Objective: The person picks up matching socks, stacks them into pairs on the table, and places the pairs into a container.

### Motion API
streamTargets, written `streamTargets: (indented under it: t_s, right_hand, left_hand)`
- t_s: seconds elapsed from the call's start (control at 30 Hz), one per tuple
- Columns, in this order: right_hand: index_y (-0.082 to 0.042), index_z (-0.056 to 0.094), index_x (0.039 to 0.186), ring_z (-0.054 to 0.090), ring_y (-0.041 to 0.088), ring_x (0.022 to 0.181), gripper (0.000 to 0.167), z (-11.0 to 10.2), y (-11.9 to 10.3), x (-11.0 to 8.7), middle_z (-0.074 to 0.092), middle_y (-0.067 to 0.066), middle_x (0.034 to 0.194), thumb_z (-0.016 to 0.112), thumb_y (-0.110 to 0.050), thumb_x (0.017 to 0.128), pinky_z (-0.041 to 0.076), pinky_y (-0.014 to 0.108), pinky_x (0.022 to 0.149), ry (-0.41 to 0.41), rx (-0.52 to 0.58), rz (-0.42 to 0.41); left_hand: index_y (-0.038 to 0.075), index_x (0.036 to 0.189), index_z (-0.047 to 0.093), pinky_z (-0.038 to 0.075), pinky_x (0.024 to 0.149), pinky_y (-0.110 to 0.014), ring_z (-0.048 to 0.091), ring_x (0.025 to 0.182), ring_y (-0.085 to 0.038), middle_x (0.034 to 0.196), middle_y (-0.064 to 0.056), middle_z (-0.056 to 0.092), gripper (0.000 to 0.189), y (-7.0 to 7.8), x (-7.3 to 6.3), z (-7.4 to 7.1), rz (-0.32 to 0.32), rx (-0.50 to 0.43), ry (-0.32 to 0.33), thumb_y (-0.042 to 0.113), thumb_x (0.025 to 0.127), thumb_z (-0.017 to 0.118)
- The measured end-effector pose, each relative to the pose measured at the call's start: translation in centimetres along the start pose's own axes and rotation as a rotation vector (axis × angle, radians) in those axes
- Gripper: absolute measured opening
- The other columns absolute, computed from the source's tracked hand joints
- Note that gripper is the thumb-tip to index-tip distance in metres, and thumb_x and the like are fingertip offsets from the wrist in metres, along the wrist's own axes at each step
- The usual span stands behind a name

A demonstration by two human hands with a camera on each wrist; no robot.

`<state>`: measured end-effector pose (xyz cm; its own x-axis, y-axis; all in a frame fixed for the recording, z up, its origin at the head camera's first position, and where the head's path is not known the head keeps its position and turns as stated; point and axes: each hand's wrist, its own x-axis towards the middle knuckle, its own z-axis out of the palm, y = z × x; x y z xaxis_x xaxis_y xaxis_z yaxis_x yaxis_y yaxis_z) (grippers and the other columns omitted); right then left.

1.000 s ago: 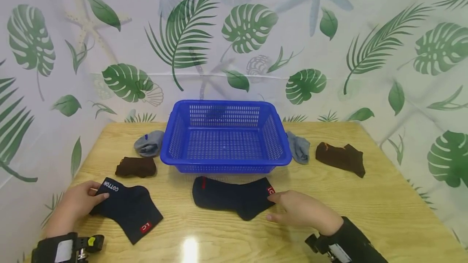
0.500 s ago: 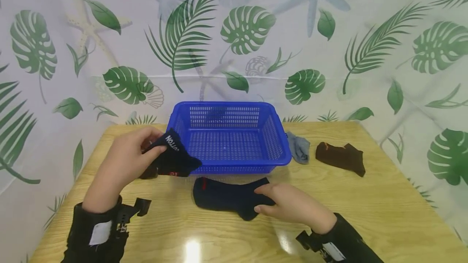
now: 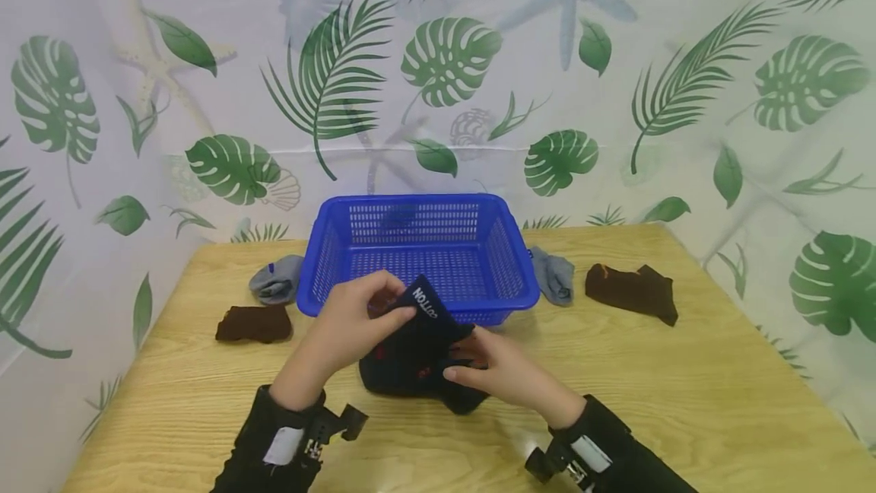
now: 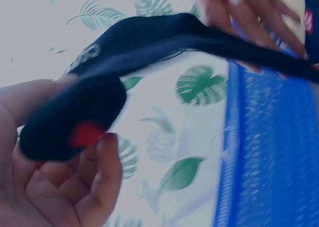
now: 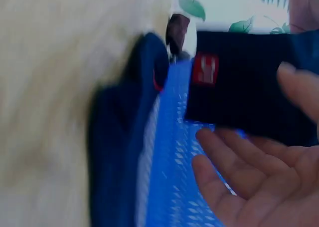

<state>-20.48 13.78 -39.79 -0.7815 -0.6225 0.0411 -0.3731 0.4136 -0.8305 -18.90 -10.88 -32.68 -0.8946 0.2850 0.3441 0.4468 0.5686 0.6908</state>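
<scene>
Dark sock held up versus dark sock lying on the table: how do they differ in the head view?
The held sock is raised in the left grip; the table sock lies on the table. The held sock shows white COTTON lettering; none is visible on the table sock. The held sock is in front, partly hiding the table sock. Both are dark with red marks.

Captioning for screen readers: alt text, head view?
A left hand holds a dark sock marked COTTON, the right hand at its right edge, above a second dark sock on a wooden table. Behind: a blue basket flanked by grey socks and brown socks.
</scene>
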Motion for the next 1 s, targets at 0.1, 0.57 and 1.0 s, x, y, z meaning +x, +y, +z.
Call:
streamTargets:
  t_s: [0.1,0.57,1.0]
  right_hand:
    - [0.010,0.049,0.132,0.061,0.037,0.112,0.047,0.7,0.6,0.6,0.061,0.025,0.122,0.065,-0.010,0.092,0.052,0.038,0.091,0.008,0.160,0.004]
    - [0.003,0.048,0.100,0.053,0.007,0.068,0.012,-1.9,1.3,-0.3,0.051,-0.003,0.073,0.054,-0.007,0.097,0.045,0.023,0.065,0.123,0.430,0.102]
    - [0.005,0.059,0.100,0.050,0.012,0.067,0.015,-2.2,6.5,-1.5,0.058,0.001,0.076,0.064,-0.005,0.090,0.041,0.026,0.057,-0.048,0.088,0.278]
  left_hand:
    - [0.010,0.096,0.066,0.053,0.079,-0.037,0.064,0.091,-0.019,0.095,-0.002,0.069,0.013,-0.4,0.1,1.7,-0.033,-0.075,0.015,0.016,0.087,0.073]
    - [0.010,0.084,0.045,0.049,0.063,-0.022,0.056,0.082,-0.008,0.093,-0.001,0.055,0.015,-3.8,-0.3,1.7,-0.247,-0.948,-0.117,0.000,0.090,0.054]
    - [0.009,0.085,0.068,0.047,0.077,-0.037,0.056,0.088,-0.019,0.095,-0.005,0.065,0.013,-10.3,-4.1,4.4,-0.329,-0.072,-0.296,0.007,0.077,0.078]
